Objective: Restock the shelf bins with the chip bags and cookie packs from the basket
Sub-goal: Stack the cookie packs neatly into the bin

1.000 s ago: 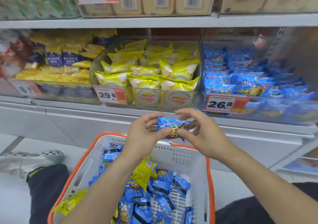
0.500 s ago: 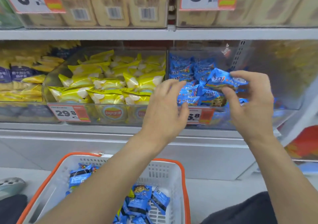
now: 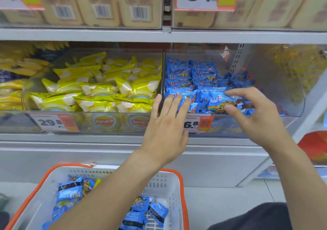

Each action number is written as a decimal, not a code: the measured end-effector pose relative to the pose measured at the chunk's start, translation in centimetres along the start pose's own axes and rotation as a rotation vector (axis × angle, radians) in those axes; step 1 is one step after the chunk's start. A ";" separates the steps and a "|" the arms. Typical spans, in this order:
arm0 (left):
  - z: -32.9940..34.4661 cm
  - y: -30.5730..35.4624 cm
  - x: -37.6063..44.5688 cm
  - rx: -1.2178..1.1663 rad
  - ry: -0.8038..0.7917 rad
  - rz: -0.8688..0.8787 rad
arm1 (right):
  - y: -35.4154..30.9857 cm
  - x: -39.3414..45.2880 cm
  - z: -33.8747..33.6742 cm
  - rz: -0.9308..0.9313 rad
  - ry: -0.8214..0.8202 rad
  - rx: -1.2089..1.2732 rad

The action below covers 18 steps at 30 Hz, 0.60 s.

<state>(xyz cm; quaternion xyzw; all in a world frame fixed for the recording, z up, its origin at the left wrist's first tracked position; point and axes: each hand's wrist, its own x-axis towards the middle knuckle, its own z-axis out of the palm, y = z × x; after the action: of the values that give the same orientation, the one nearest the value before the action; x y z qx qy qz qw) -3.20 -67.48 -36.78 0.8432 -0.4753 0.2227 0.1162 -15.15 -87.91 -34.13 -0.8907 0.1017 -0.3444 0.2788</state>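
Half a second on, both my hands sit lower in the head view, and the blue cookie pack has come down from above the pile onto the front of it; my right hand pinches that pack between thumb and forefinger at centre right of the frame, inside the clear cookie bin; my left hand lies flat at centre, fingers straight and together, holding nothing, its fingertips touching the packs at the bin's front left corner, over the price tag; just left of it the chip bin is heaped with yellow chip bags; along the bottom edge, under my left forearm, stands the white basket with its orange rim, more blue cookie packs lying loose inside; beige boxes fill the shelf across the top of the frame.
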 end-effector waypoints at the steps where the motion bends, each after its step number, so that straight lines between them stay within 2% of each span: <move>1: 0.0 0.0 0.0 0.004 -0.001 0.000 | -0.1 0.1 0.2 -0.022 0.002 -0.066; 6: 0.0 0.1 0.1 -0.016 0.005 -0.010 | -0.7 0.7 0.7 0.019 0.013 -0.169; 9: -0.1 0.2 0.1 -0.021 0.008 -0.020 | -0.7 1.0 0.7 0.011 -0.042 -0.120; 14: -0.3 0.2 0.1 -0.027 0.002 -0.021 | -0.8 0.8 0.6 0.011 -0.105 -0.174; 18: -0.2 0.3 0.1 -0.018 -0.002 -0.019 | -1.7 0.7 1.0 -0.015 -0.056 -0.284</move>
<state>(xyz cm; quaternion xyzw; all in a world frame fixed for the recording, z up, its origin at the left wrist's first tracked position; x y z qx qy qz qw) -3.46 -67.66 -36.59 0.8469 -0.4694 0.2163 0.1254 -13.93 -86.36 -33.37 -0.9311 0.1351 -0.3037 0.1501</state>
